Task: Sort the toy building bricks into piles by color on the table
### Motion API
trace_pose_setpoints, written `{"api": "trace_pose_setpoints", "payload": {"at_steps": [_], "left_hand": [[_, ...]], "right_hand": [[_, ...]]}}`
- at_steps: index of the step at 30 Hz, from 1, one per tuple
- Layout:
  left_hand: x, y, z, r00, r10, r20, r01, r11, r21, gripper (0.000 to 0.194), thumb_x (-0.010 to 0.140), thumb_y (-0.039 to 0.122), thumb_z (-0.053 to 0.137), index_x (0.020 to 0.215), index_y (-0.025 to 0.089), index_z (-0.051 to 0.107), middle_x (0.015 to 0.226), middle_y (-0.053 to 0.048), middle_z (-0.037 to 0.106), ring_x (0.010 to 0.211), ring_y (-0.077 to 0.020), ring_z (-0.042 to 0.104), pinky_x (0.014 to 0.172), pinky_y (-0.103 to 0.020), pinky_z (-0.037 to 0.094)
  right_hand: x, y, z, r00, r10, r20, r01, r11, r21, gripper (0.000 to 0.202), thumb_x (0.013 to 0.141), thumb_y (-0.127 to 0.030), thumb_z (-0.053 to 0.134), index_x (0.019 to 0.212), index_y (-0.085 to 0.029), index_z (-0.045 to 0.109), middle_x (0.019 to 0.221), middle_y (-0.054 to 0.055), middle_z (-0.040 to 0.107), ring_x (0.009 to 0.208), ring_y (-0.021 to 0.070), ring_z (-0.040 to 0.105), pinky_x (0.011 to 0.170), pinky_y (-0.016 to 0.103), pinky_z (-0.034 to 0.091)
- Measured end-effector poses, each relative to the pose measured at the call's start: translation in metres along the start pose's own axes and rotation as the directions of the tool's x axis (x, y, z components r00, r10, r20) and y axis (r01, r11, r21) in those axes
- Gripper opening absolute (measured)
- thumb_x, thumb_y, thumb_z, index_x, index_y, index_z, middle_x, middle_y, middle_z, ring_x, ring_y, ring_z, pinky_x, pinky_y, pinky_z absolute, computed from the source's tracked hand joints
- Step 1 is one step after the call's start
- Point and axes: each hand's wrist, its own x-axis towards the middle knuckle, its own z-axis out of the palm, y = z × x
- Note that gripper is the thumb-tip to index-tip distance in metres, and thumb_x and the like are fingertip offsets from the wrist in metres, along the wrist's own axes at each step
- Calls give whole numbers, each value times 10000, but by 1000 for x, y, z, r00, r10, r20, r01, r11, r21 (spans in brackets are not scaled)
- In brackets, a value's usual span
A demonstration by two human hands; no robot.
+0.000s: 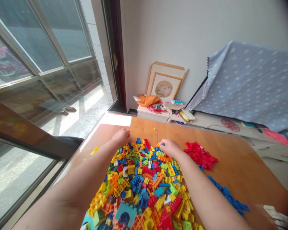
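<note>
A: The left hand (122,136) and right hand (169,147) are at the far end of the brick pile (146,180), 1 at each side. What are they doing?
B: Fingers curl inward on each. A blue brick (162,145) shows at the right fingertips, but I can't tell whether either hand grips anything.
A: How does the pile look?
B: Glossy plastic, all jumbled: yellow, orange, red, blue, green, turquoise, a few white. Some bricks have studs, some are arched.
A: How many?
B: 1 big mixed pile, too many bricks to count. To its right, 1 red heap (200,155), 1 blue heap (228,194) and 1 white cluster (278,218). Also 1 white sheet (116,119) at the table's (240,163) far left.
A: Which way does it point?
B: The pile lies on the table between the forearms, its long axis running away from the person, narrower at the far end. The bricks inside point every way. The blue heap slants from far left to near right.
</note>
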Motion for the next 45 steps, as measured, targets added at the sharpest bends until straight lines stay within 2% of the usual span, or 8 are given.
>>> {"api": "trace_pose_setpoints", "payload": {"at_steps": [11, 18, 21, 24, 28, 33, 37, 45], "left_hand": [[-5, -1, 0, 1000, -15, -9, 15, 1000, -4, 244, 815, 284, 627, 1022, 193, 719, 1053, -97, 680, 937, -243, 647, 811, -307, 502], [-2, 4, 4, 1000, 7, 12, -7, 1000, -18, 423, 825, 264, 604, 1244, 261, 664, 1206, -81, 609, 966, -215, 653, 829, -289, 506], [1, 6, 4, 999, 32, 41, -32, 999, -9, 273, 800, 273, 632, 1052, 236, 727, 1117, -73, 620, 901, -204, 654, 800, -280, 505], [3, 8, 4, 998, 41, 47, -41, 999, 16, 146, 808, 256, 610, 893, 213, 721, 1036, -74, 624, 862, -201, 645, 777, -286, 498], [4, 13, 3, 999, 27, 32, -28, 999, 45, 131, 823, 253, 591, 868, 207, 706, 1006, -83, 631, 865, -213, 643, 768, -299, 497], [4, 23, -4, 997, 67, 36, -68, 997, 42, 265, 826, 265, 598, 1061, 230, 715, 1096, -85, 663, 942, -235, 655, 780, -299, 508], [9, 30, -1, 987, 135, 81, -138, 990, 27, 421, 831, 227, 582, 1238, 251, 690, 1196, -79, 674, 997, -222, 671, 820, -274, 519], [25, 36, 14, 964, 201, 176, -213, 976, 50, 424, 785, 251, 653, 1201, 275, 732, 1148, -74, 677, 985, -230, 682, 866, -276, 528]], "right_hand": [[1, -22, 7, 998, 42, 53, -30, 979, -199, 115, 759, -313, 740, 810, -212, 757, 922, 133, 756, 913, 279, 689, 753, 329, 456], [-9, -1, -2, 998, 36, 46, -45, 976, 215, 274, 832, -453, 612, 856, -190, 689, 754, 45, 704, 623, 149, 587, 533, 239, 381], [-23, 13, -8, 998, -4, 62, -47, 601, 798, 334, 826, -516, 576, 948, -210, 630, 837, 54, 714, 523, 115, 474, 442, 225, 280], [-32, 20, -12, 997, -57, 61, -41, 297, 954, 331, 794, -512, 612, 985, -242, 606, 1000, 79, 738, 520, 104, 429, 435, 218, 243], [-26, 13, -9, 995, -66, 81, -31, 549, 835, 319, 799, -500, 675, 955, -222, 658, 867, 36, 730, 519, 99, 438, 469, 219, 303], [-8, -5, -2, 985, -147, 93, 130, 977, 168, 159, 818, -332, 658, 903, -248, 763, 893, 10, 763, 848, 185, 664, 731, 253, 457], [-1, -17, 1, 970, -186, 154, 215, 956, -197, 227, 836, -229, 598, 959, -308, 773, 1047, 2, 778, 983, 203, 682, 782, 263, 439], [11, -26, 12, 967, -169, 192, 220, 933, -285, 272, 815, -206, 635, 1048, -296, 740, 1046, 48, 759, 953, 229, 671, 720, 281, 394]]}}
